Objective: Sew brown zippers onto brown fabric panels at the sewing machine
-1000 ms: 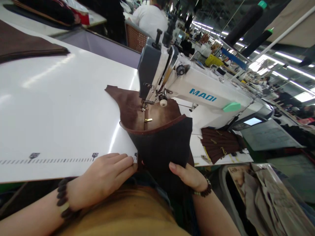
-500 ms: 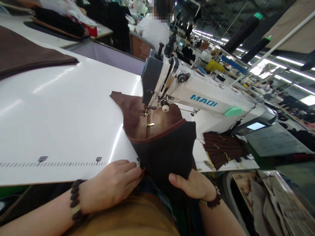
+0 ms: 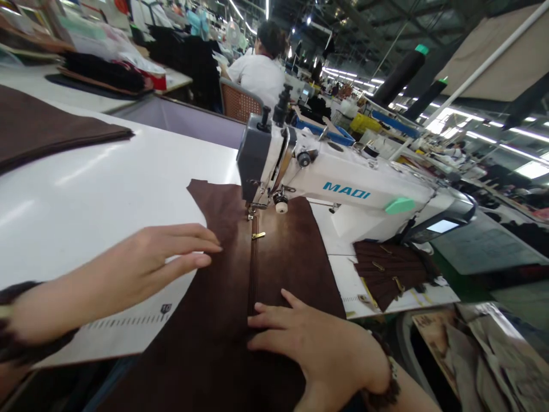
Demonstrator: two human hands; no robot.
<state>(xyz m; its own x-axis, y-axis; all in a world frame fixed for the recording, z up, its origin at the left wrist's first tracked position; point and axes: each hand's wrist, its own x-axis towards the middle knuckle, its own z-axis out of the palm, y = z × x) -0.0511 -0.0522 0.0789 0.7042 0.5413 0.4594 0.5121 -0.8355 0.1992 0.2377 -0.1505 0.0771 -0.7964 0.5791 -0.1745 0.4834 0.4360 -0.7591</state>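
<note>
A brown suede piece (image 3: 223, 297) with a zipper (image 3: 253, 269) down its middle lies flat on the white table (image 3: 86, 189), its far end under the needle of the white sewing machine (image 3: 338, 183). My left hand (image 3: 146, 266) rests open, fingers stretched toward the fabric's left edge. My right hand (image 3: 309, 337) lies flat and open on the fabric just right of the zipper. A brass zipper pull (image 3: 258, 235) shows near the presser foot.
A pile of brown zippers (image 3: 386, 266) sits right of the machine. Another brown fabric piece (image 3: 47, 134) lies at the far left. A person in a white shirt (image 3: 259, 71) sits at the station ahead. Papers (image 3: 480, 349) fill a bin at lower right.
The folded-up near part of the fabric has been laid down flat toward me. Both hands let go of its edge and now lie open on and beside it.
</note>
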